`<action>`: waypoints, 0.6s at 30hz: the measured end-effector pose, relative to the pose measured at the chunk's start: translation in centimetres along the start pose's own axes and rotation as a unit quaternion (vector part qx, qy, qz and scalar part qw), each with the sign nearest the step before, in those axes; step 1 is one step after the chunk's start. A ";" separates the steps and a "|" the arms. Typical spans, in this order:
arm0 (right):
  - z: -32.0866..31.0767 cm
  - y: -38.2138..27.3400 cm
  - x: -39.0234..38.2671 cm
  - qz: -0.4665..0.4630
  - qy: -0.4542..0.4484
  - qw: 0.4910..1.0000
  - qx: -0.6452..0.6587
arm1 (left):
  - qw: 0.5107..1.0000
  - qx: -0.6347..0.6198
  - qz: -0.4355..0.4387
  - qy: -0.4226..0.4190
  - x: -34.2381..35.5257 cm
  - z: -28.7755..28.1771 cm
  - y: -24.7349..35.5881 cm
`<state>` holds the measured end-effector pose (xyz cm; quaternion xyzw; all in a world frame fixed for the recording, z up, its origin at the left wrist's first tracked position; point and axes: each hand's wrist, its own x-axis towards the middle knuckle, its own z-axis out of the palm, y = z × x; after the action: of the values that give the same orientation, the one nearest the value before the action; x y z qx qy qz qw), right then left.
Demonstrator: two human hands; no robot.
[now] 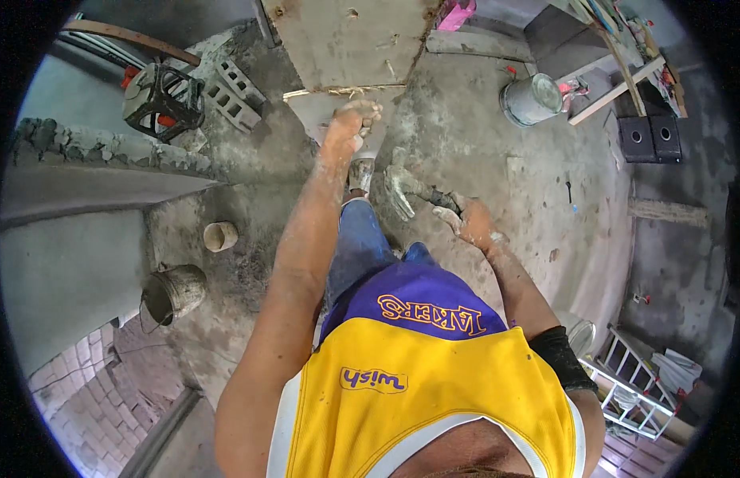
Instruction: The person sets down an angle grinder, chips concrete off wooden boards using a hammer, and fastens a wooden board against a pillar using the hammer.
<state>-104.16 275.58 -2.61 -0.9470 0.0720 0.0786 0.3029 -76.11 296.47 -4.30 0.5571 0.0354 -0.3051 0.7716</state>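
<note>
My right hand (472,223) is wrapped round the dark handle of a dusty claw hammer (399,191), its head pointing left and held above the floor. My left hand (354,123) is reached out ahead with curled fingers; whatever it may hold is too small or hidden to make out. Just beyond it is the splintered near edge of a wooden board (350,48). Under that edge, partly behind my left hand, a pale grey tapered surface (310,111) shows; its kind is unclear.
Concrete blocks (234,95) and a dirty black stool (163,102) stand at the far left. A bucket (175,293) and small pot (220,237) are nearer. At right are a metal bucket (531,100), a small dark tool (569,191) on the floor and a ladder (629,390).
</note>
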 end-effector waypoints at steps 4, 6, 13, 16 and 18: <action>-1.4 -0.7 1.8 -0.055 -0.016 0.998 -0.016 | 0.999 -0.044 0.017 -0.024 0.4 0.0 -0.9; -1.2 -0.4 2.5 -0.061 -0.018 0.993 -0.097 | 0.998 -0.057 0.024 -0.005 0.2 0.6 -0.9; -3.3 -1.9 6.7 -0.120 -0.062 0.980 -0.145 | 0.999 -0.029 0.020 0.002 0.5 0.0 -1.5; -2.5 -0.6 8.7 -0.084 -0.082 0.965 -0.233 | 0.999 -0.026 0.023 0.025 1.0 0.2 -1.9; -1.7 -0.9 7.4 -0.097 -0.051 0.977 -0.181 | 0.999 -0.029 0.018 0.031 1.4 -0.3 -2.4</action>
<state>-96.55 274.62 -2.20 -0.9834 -0.0512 0.1083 0.1364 -76.08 295.69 -6.99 0.5444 0.0584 -0.2723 0.7912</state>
